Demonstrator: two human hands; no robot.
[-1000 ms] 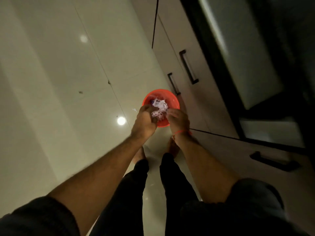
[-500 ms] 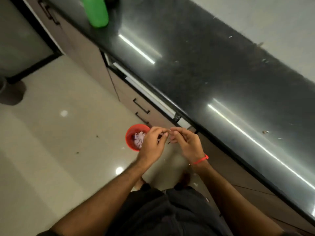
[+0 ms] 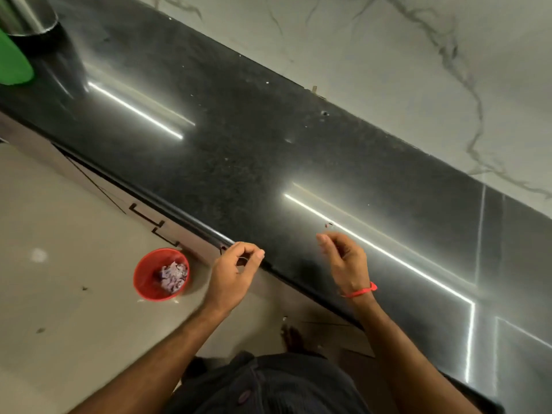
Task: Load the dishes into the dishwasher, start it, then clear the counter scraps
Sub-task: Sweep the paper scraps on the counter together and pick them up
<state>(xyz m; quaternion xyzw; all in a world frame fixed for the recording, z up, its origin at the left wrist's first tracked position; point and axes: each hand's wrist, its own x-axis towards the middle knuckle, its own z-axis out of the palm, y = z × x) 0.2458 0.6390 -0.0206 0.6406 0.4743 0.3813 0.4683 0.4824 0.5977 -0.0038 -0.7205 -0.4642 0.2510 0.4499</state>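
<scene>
A red bowl [image 3: 143, 279] stands on the pale floor below the counter edge, with a heap of purple-white peel scraps [image 3: 173, 276] inside. On the black counter [image 3: 239, 150] lies a tiny reddish scrap [image 3: 328, 225]. My right hand [image 3: 346, 264], with a red thread at the wrist, hovers over the counter just in front of that scrap, fingers loosely bunched and holding nothing I can see. My left hand [image 3: 236, 270] hangs at the counter's front edge, to the right of the bowl, its fingers loosely curled with nothing visible in them.
A few more specks [image 3: 325, 113] dot the counter toward the marble wall. A green object [image 3: 12, 61] and a steel vessel [image 3: 27, 16] stand at the far left end. Drawers with dark handles [image 3: 146, 215] run under the counter. My feet stand close to the cabinets.
My hands have left the bowl and drawn apart; the right has risen over the counter, the left to its edge. My view has swung up from the floor to the counter.
</scene>
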